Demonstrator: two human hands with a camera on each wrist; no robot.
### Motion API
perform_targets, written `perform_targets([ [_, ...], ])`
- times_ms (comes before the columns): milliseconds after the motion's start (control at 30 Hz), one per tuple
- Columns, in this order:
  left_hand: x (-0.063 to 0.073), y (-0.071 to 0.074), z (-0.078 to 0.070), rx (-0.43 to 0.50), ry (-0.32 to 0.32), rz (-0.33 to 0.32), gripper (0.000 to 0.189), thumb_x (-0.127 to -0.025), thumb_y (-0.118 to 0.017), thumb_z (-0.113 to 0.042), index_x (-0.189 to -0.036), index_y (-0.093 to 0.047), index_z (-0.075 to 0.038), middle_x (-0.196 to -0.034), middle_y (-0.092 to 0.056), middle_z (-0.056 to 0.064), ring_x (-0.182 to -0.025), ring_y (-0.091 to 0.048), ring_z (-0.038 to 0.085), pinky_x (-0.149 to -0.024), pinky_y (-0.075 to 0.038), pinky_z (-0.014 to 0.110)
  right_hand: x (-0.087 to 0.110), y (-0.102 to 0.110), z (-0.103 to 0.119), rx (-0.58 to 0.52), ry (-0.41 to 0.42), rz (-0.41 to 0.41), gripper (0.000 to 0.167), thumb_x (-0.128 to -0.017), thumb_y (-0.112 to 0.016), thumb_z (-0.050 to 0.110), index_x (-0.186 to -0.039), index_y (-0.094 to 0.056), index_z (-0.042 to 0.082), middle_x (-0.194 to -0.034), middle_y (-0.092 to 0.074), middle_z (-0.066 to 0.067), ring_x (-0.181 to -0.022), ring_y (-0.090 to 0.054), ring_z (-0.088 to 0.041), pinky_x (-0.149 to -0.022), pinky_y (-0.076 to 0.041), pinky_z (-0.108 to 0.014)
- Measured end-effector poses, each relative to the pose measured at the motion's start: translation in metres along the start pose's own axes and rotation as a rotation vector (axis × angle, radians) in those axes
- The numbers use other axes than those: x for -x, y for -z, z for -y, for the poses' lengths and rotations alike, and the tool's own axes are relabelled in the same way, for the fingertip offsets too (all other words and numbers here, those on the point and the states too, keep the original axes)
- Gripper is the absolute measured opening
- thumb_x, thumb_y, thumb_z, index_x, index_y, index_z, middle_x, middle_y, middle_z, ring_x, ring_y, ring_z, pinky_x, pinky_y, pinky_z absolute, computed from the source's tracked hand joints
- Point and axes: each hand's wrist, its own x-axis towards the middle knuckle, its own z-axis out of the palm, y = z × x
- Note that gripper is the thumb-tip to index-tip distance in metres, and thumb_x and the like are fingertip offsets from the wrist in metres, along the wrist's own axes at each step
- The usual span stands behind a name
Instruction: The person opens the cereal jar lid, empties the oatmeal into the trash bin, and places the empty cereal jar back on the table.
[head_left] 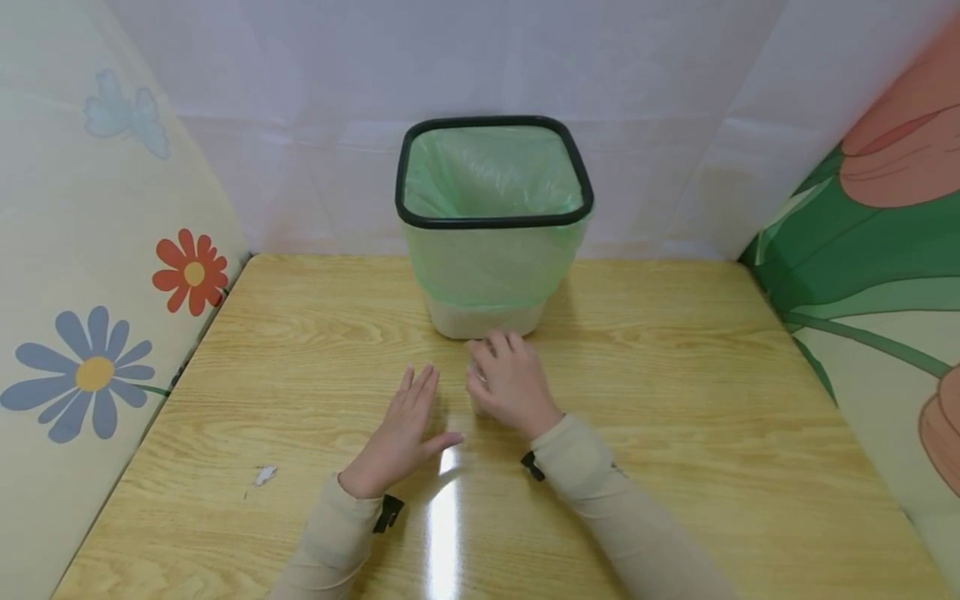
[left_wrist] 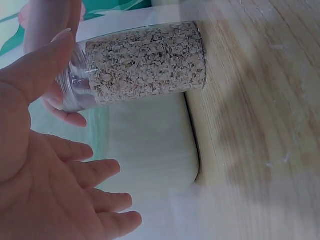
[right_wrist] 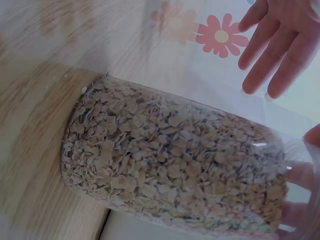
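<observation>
A clear jar of oat flakes (left_wrist: pixel 147 65) stands upright on the table in front of the bin, mostly hidden under my right hand in the head view. My right hand (head_left: pixel 513 383) grips the jar round its top, and some of its fingers show through the clear wall in the right wrist view. Flakes fill most of the jar, up to just below the neck. To the left of it, my left hand (head_left: pixel 401 437) is held with fingers extended and thumb spread, apart from the jar and holding nothing.
Behind the jar stands a pale bin with a black rim (head_left: pixel 495 222) and a green liner bag (head_left: pixel 487 262). A small white mark (head_left: pixel 266 475) shows on the wooden table (head_left: pixel 675 375) at left. Flower-printed panels flank the table, and a white cloth hangs behind.
</observation>
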Motion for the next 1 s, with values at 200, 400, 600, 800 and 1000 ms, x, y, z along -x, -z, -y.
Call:
perform_targets([
  [200, -0.001, -0.001, 0.001, 0.007, 0.0, -0.019, 0.088, -0.089, -0.069, -0.028, -0.146, -0.018, 0.016, -0.153, -0.017, 0.033, -0.141, -0.006, 0.051, -0.113, -0.011, 0.059, -0.002, -0.002, 0.006, 0.009, -0.009, 0.034, 0.038, -0.088, -0.047, 0.027, -0.109, -0.068, 0.003, -0.1, -0.062, -0.017, -0.086, -0.055, -0.031, -0.07, -0.049, -0.043],
  [400, -0.005, -0.008, 0.0, 0.045, 0.022, -0.069, 0.088, -0.089, -0.07, -0.029, -0.145, -0.02, 0.017, -0.15, -0.019, 0.036, -0.14, -0.01, 0.052, -0.114, -0.012, 0.059, -0.005, -0.005, 0.013, 0.006, 0.011, 0.039, 0.038, -0.088, -0.046, 0.026, -0.109, -0.067, 0.002, -0.103, -0.062, -0.019, -0.089, -0.056, -0.033, -0.074, -0.05, -0.044],
  [600, -0.009, -0.015, -0.002, 0.186, 0.064, -0.093, 0.09, -0.087, -0.072, -0.023, -0.145, -0.016, 0.018, -0.149, -0.018, 0.039, -0.138, -0.012, 0.055, -0.112, -0.014, 0.061, -0.007, -0.006, 0.021, -0.01, 0.014, 0.048, 0.037, -0.088, -0.046, 0.025, -0.108, -0.067, 0.001, -0.104, -0.062, -0.02, -0.092, -0.056, -0.034, -0.077, -0.05, -0.045],
  [800, -0.009, -0.015, -0.005, 0.255, 0.126, -0.073, 0.087, -0.089, -0.07, -0.021, -0.147, -0.015, 0.015, -0.152, -0.015, 0.036, -0.139, -0.008, 0.054, -0.111, -0.014, 0.062, -0.008, -0.01, 0.027, -0.004, 0.021, 0.031, 0.033, -0.087, -0.05, 0.025, -0.104, -0.067, 0.003, -0.103, -0.062, -0.019, -0.093, -0.056, -0.034, -0.077, -0.05, -0.045],
  [1000, -0.012, -0.018, -0.001, 0.275, 0.069, -0.102, 0.083, -0.088, -0.069, -0.014, -0.147, -0.017, 0.014, -0.151, -0.019, 0.035, -0.14, -0.015, 0.05, -0.114, -0.011, 0.057, -0.01, -0.011, 0.032, 0.0, 0.024, 0.025, 0.034, -0.089, -0.048, 0.026, -0.105, -0.068, 0.003, -0.104, -0.062, -0.018, -0.093, -0.056, -0.033, -0.074, -0.051, -0.044],
])
